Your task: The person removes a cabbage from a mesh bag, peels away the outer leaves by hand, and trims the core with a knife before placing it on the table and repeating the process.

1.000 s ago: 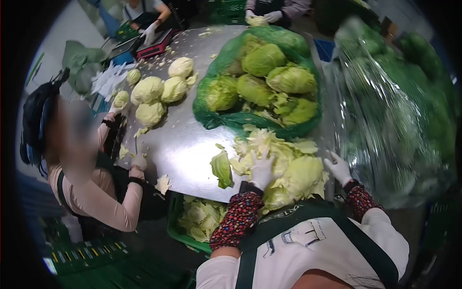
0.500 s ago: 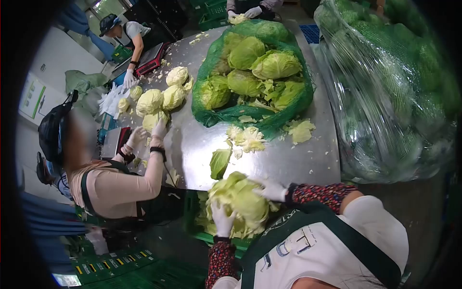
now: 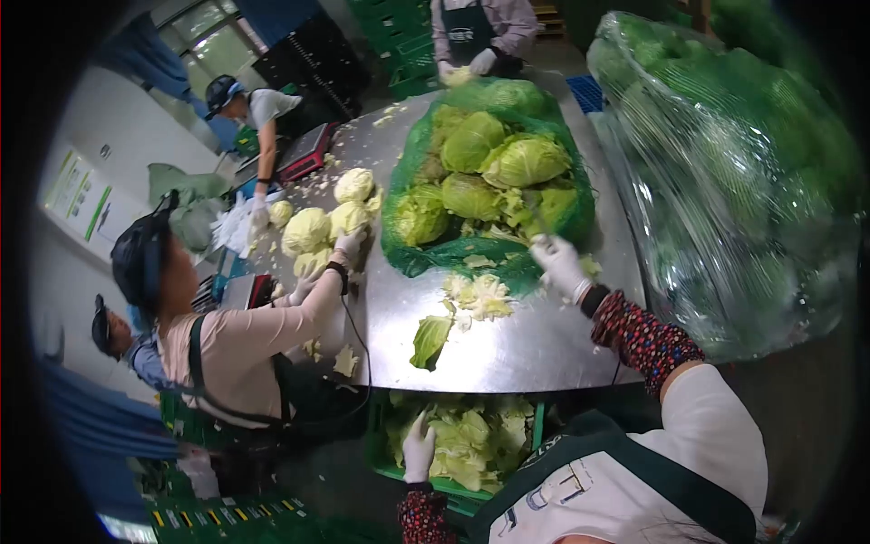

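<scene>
My right hand (image 3: 562, 268) reaches to the near right edge of the green net bag (image 3: 408, 258) of cabbages. Its fingers are closed on what looks like a knife (image 3: 536, 216), a thin grey blade pointing toward the cabbages (image 3: 524, 161). Low at the front, my left hand (image 3: 419, 450) is empty with its fingers stretched up, over the left side of a green crate (image 3: 538, 426). Loose cabbage leaves (image 3: 476, 444) fill that crate. Both hands wear white gloves. One green leaf (image 3: 430, 342) and pale leaf scraps (image 3: 480, 296) lie on the metal table (image 3: 507, 358).
A co-worker (image 3: 240, 354) at the left handles peeled cabbages (image 3: 306, 230). Other people stand at the far left and across the table. Red scales (image 3: 306, 152) sit along the left edge. A plastic-wrapped stack of cabbages (image 3: 725, 199) stands at the right.
Both hands held a leafy cabbage mass over the crate; they have let go of it. My right hand has moved forward to the net bag, while my left stays low by the crate.
</scene>
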Demonstrator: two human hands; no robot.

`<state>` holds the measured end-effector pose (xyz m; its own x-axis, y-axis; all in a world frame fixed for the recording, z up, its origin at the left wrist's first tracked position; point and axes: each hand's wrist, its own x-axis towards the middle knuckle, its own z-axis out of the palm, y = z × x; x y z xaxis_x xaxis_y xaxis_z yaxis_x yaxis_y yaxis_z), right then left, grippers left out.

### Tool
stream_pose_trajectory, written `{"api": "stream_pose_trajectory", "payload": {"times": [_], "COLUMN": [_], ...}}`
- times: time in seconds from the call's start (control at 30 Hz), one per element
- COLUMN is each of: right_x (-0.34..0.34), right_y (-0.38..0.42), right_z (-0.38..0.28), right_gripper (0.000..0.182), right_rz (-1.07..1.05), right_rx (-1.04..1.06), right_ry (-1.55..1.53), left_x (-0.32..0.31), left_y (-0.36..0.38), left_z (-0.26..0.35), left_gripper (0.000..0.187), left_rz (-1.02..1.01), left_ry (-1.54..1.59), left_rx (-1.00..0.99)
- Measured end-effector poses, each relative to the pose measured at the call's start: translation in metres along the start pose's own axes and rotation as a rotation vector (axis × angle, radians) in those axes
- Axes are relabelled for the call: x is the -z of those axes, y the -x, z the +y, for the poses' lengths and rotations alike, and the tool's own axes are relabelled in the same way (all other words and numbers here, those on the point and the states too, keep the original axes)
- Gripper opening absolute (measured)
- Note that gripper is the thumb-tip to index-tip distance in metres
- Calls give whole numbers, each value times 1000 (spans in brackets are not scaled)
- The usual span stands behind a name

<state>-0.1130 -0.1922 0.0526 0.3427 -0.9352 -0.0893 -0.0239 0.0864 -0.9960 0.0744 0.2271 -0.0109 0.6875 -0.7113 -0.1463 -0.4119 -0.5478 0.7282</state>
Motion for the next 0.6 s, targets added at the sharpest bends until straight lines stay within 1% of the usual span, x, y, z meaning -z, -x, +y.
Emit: {"api": "stream_pose_trajectory", "payload": {"times": [0.07,0.13,0.2,0.23,0.27,0.33,0.37,0.43,0.47,0.5,0.53,0.6], "right_x": [14,32,42,45,52,59,61,62,65,65,66,67], "right_y": [-45,-86,-118,-126,-134,-152,-158,-167,-172,-177,-172,-173], "right_z": [-1,-3,-3,-12,-22,-29,-34,-36,-32,-26,-33,-39], "right_gripper": [23,30,38,47,53,55,53,52,52,54,58,60], "right_rz": [104,116,187,215,228,269,286,272,266,240,216,187], "right_rx": [-1,-109,-59,-43,-174,-294,-408,-432,-457,-418,-456,-502], "right_ry": [-169,-241,-405,-416,-368,-409,-431,-468,-498,-514,-491,-522], "left_x": [-19,-21,-23,-27,-32,-40,-46,-66,-82,-98,-111,-138], "left_y": [-32,-65,-101,-119,-137,-170,-183,-209,-229,-246,-261,-294], "left_z": [20,69,124,152,180,233,257,298,305,311,321,329], "left_gripper": [45,44,45,45,46,51,51,53,59,62,65,70], "left_rz": [-28,-88,-158,-185,-213,-298,-293,-329,-362,-340,-324,-250], "left_ry": [281,210,240,314,389,510,504,690,735,739,742,791], "left_rx": [-80,-128,-259,-262,-268,-311,-312,-221,-192,-128,-63,16]}}
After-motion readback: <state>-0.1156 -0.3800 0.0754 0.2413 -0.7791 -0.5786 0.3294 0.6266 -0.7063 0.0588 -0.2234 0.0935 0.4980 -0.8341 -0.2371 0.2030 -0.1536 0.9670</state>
